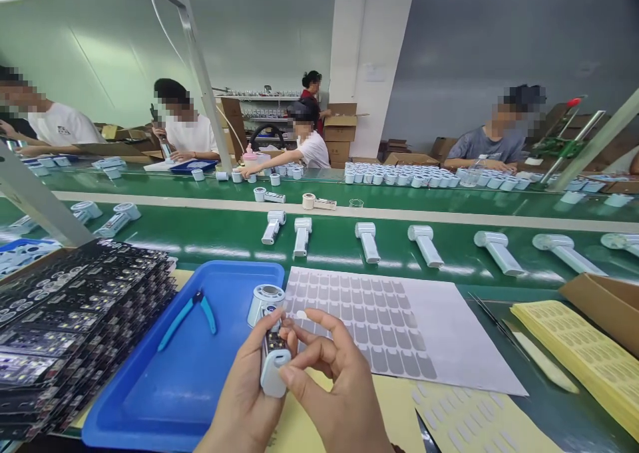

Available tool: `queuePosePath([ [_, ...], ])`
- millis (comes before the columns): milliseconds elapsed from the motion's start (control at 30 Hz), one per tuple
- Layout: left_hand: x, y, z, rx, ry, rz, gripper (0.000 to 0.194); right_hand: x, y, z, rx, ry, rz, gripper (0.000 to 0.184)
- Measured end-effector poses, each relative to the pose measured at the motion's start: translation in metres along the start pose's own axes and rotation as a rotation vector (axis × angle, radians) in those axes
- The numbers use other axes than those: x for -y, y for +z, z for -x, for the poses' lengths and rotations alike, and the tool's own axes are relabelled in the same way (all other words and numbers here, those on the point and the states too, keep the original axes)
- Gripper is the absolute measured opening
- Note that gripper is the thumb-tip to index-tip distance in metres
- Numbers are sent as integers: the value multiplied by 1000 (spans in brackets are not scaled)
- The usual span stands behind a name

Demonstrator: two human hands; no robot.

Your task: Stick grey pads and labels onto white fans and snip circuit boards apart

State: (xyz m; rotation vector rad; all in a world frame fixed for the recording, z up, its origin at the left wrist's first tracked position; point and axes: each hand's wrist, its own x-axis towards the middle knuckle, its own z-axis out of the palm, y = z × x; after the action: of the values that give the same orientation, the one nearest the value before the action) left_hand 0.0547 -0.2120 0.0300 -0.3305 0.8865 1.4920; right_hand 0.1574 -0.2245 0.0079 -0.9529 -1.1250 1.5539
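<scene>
My left hand (242,400) grips a small white hand-held fan body (269,346), its round head up and an open slot with a dark circuit board facing me. My right hand (332,386) is beside it, thumb against the handle's lower end. A small white oval sticker (301,314) sits on the tip of my index finger, held just above the slot. Directly behind lies a white sheet of grey stickers (399,326).
A blue tray (200,366) with blue-handled cutters (187,312) lies to the left, beside stacked dark circuit boards (74,326). Yellow sticker sheets (584,353) and a cardboard box (606,300) are at right. Fan bodies (367,240) ride the green conveyor (349,247). Several people work across it.
</scene>
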Motion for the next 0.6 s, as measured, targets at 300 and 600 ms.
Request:
queuePosePath([
  [300,0,-4,-4,3,24,-1,11,1,1,-1,13,7,34,57],
  [600,7,-2,6,-48,23,81,15,-9,5,5,-57,-194,271,56],
])
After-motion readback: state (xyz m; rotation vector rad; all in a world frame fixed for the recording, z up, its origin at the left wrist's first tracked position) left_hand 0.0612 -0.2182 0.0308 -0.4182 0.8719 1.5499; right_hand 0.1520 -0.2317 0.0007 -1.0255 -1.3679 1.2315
